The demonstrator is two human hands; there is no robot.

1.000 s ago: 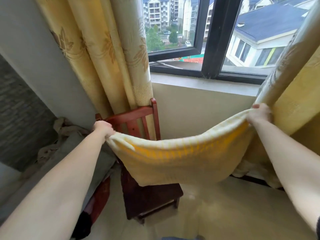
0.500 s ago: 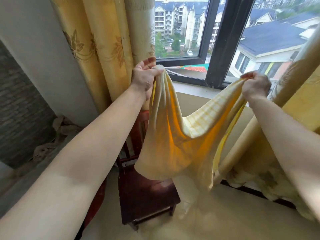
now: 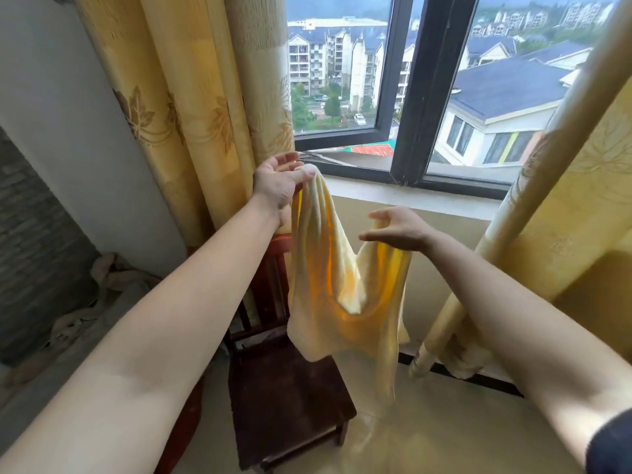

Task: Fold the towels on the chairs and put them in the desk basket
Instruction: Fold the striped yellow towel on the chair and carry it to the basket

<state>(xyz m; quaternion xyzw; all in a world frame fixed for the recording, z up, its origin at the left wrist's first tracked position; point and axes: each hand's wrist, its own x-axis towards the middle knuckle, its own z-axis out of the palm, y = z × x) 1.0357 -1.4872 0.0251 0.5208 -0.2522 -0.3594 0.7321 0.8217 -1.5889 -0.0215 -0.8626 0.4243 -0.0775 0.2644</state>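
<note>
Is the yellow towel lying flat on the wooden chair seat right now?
No, the yellow towel hangs in the air from the left hand and right hand, over the wooden chair.

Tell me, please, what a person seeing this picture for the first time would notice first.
First, the yellow towel hanging in the middle, above the dark wooden chair, in the grip of both hands: the left hand pinches one edge high up, the right hand holds another edge lower. Then the window at the upper right, with buildings outside, and the golden curtain at the left.
</note>
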